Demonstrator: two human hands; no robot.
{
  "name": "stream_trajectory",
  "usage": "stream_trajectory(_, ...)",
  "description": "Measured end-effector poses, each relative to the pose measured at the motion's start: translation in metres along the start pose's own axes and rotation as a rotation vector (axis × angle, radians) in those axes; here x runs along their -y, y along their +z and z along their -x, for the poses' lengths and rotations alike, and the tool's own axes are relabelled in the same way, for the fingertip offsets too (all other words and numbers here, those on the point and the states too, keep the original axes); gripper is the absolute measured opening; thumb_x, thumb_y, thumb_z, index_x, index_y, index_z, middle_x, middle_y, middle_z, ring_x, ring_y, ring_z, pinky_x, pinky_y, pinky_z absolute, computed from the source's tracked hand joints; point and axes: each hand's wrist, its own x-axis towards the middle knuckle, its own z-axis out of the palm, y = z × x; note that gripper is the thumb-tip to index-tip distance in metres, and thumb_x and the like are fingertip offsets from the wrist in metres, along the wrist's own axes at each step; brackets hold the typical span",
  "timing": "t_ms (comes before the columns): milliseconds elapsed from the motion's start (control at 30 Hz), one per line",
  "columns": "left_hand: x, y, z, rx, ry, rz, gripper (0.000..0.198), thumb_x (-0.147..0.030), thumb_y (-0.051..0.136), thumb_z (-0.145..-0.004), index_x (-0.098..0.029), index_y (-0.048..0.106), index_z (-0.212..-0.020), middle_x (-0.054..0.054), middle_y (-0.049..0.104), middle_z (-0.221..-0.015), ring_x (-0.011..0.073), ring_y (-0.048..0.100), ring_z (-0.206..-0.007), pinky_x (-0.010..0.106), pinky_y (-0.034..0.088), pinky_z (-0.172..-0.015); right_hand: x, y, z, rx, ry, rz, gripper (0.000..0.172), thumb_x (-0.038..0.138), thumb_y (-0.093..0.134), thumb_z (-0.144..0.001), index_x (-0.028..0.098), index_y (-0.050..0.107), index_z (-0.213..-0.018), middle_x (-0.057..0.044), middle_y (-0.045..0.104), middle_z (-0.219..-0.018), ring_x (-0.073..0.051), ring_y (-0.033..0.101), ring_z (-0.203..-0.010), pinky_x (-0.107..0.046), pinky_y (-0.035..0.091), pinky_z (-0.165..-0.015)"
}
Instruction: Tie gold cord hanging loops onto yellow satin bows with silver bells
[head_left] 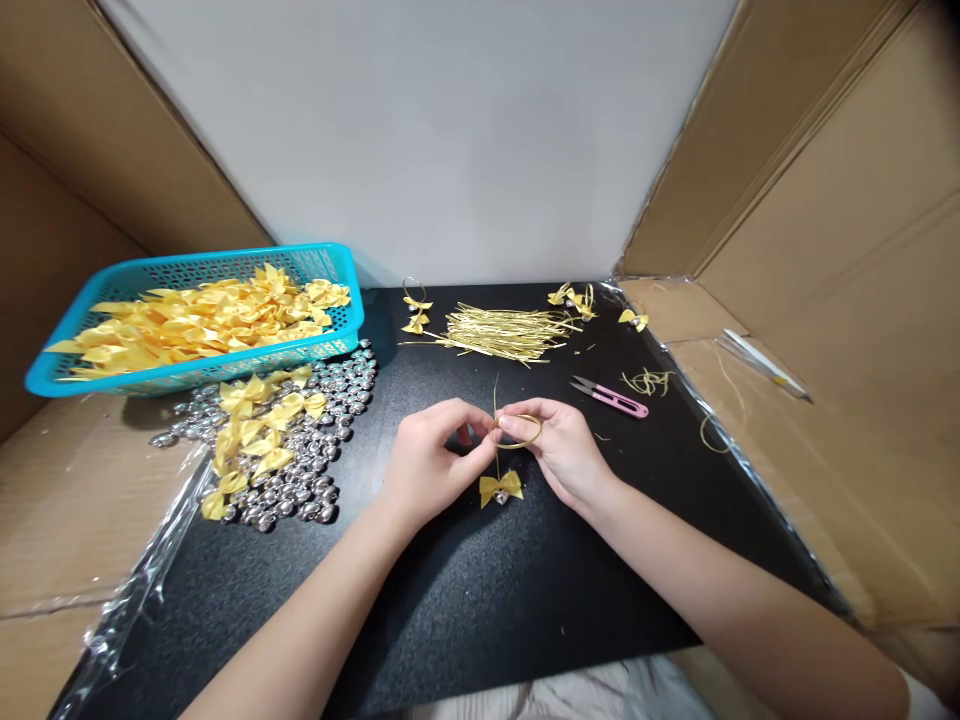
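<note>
In front of me, my left hand (435,455) is closed, thumb and forefinger pinching a thin gold cord (497,462). Facing it, my right hand (566,450) pinches the same cord, which curves into a round loop (538,434) over its fingers. One loose end sticks up between the hands. Below the fingertips a yellow ribbon bow (490,489) with a silver bead (501,496) at its middle is on the lower end of the cord. Fingers hide where the strands cross.
At left a turquoise basket (352,300) holds many yellow bows; silver beads (300,490) and loose bows (266,440) lie before it. Gold cords (510,332) form a pile behind my hands. Pink thread snips (619,400), cord scraps (649,382) and tweezers (765,366) are right. Finished-looking bow loops (574,300) lie behind.
</note>
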Motion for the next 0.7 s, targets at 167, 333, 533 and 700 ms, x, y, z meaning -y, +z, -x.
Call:
stream_trajectory(167,0.0000,0.0041,0.0037,-0.033,0.025,-0.066,0.007,-0.019,0.065,-0.080,-0.016,0.065,-0.074,-0.001,0.067,-0.064,0.0105,0.058,-0.053,0.023,0.045,-0.055,-0.0004,0.0004,0.0001,-0.009,0.003,-0.008,0.024,0.026,0.089,-0.045,0.018,0.074,-0.061,0.000,0.074,-0.068,-0.011,0.065,-0.064,-0.027,0.050,-0.072)
stream_trajectory(333,-0.0005,0.0064,0.0072,-0.054,0.082,-0.133,0.006,-0.018,0.061,-0.083,-0.017,0.065,-0.078,-0.001,0.066,-0.064,0.0123,0.061,-0.056,0.025,0.046,-0.057,-0.0009,0.0005,0.0001,-0.021,0.009,-0.005,0.026,0.026,0.090,-0.043,0.017,0.074,-0.061,-0.001,0.074,-0.068,-0.011,0.066,-0.064,-0.027,0.050,-0.072)
stream_trajectory(533,-0.0036,0.0056,0.0055,-0.120,0.126,-0.171,0.004,-0.017,0.063,-0.082,-0.017,0.065,-0.085,-0.001,0.070,-0.070,0.0122,0.061,-0.057,0.026,0.047,-0.060,0.0000,0.0015,0.0003,-0.027,0.030,-0.024,0.028,0.027,0.091,-0.042,0.018,0.074,-0.061,0.001,0.073,-0.064,-0.012,0.066,-0.062,-0.027,0.051,-0.070)
stream_trajectory(700,-0.0030,0.0048,0.0043,-0.130,0.161,-0.145,0.004,-0.016,0.064,-0.083,-0.018,0.067,-0.081,-0.001,0.071,-0.068,0.0116,0.062,-0.057,0.026,0.046,-0.058,0.0014,0.0018,0.0013,-0.025,0.077,-0.068,0.030,0.027,0.091,-0.040,0.017,0.073,-0.060,0.000,0.073,-0.064,-0.011,0.066,-0.061,-0.026,0.052,-0.070)
